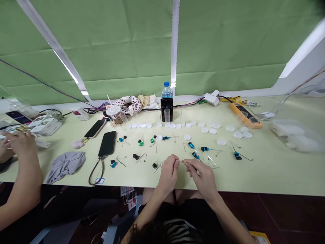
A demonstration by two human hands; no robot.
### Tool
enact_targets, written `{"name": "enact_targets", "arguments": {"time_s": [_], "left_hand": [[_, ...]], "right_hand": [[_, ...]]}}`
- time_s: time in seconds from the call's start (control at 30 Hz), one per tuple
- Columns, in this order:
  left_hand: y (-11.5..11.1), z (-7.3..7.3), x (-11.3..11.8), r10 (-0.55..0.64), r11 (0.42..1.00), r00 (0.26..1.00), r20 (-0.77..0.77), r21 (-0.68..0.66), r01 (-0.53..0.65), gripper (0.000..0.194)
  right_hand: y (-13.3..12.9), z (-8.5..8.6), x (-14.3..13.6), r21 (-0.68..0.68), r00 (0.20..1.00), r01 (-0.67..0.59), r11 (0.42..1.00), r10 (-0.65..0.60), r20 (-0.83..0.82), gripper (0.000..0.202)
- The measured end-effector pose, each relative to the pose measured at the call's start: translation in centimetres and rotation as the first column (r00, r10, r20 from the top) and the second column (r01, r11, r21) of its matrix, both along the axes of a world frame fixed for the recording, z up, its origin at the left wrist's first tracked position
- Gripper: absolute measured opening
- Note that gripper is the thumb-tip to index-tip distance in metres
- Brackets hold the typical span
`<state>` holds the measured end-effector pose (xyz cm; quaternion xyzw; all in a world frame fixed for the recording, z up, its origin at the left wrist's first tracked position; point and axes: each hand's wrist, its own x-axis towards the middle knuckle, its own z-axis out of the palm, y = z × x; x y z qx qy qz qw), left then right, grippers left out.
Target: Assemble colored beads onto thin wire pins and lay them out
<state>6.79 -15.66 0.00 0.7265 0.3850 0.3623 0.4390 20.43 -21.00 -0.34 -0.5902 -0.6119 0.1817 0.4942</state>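
Near the table's front edge my left hand (169, 171) and my right hand (201, 174) are both closed in a pinch. A thin metal rod (181, 161) spans the short gap between their fingertips. Left of my left hand lies a black round cap (154, 165) with small metal rods beside it. Beyond my right hand are a blue part with a black end (195, 155) and another blue part (191, 145), with thin bent metal pieces around them. A further blue part (237, 155) with long wires lies to the right. Green parts (141, 143) with metal pieces lie left of centre.
White round lids (187, 137) line the table behind the parts. A phone with a timer (164, 107) leans on a water bottle (167, 90). Left are a black phone (107, 143), a grey cloth (66, 164) and another person's hand (24, 144). An orange device (245, 116) lies right.
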Motion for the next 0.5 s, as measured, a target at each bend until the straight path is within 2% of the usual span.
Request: {"name": "enact_targets", "arguments": {"time_s": [0.07, 0.13, 0.17, 0.23, 0.3, 0.37, 0.43, 0.5], "left_hand": [[0.1, 0.0, -0.2, -0.038, 0.997, 0.997, 0.068, -0.069, 0.043, 0.027], [0.2, -0.1, -0.3, -0.039, 0.993, 0.992, 0.124, -0.107, 0.053, 0.028], [0.2, -0.1, -0.4, -0.025, 0.994, 0.992, 0.127, -0.105, 0.038, 0.028], [0.3, -0.4, -0.4, 0.015, 0.998, 0.996, 0.084, -0.054, -0.010, 0.028], [0.2, -0.5, -0.3, 0.030, 0.999, 0.999, 0.019, 0.032, -0.031, 0.026], [0.2, -0.6, -0.2, 0.021, 0.996, 1.000, -0.019, 0.089, -0.019, 0.025], [0.2, -0.5, -0.1, -0.011, 0.998, 1.000, -0.013, 0.057, 0.012, 0.025], [0.4, -0.4, -0.2, -0.070, 0.996, 0.997, 0.038, -0.061, 0.072, 0.027]], "right_hand": [[-0.3, -0.6, 0.3, 0.153, 0.986, -0.013, 0.988, -0.014, 0.169, 0.026], [-0.5, -1.0, 0.5, 0.185, 0.987, -0.014, 0.983, -0.016, 0.159, 0.029], [-0.6, -1.1, 0.6, 0.140, 0.997, -0.004, 0.990, -0.007, 0.077, 0.030], [-0.5, -1.0, 0.7, -0.045, 0.984, -0.039, 0.998, 0.031, -0.173, 0.038], [-0.2, -0.6, 0.6, -0.226, 0.919, -0.177, 0.958, 0.079, -0.386, 0.047], [0.0, -0.1, 0.5, -0.289, 0.886, -0.258, 0.922, 0.107, -0.452, 0.045], [0.1, 0.0, 0.5, -0.238, 0.934, -0.187, 0.953, 0.097, -0.345, 0.037], [-0.1, -0.3, 0.6, -0.077, 0.993, -0.065, 0.995, 0.056, -0.107, 0.027]]}}
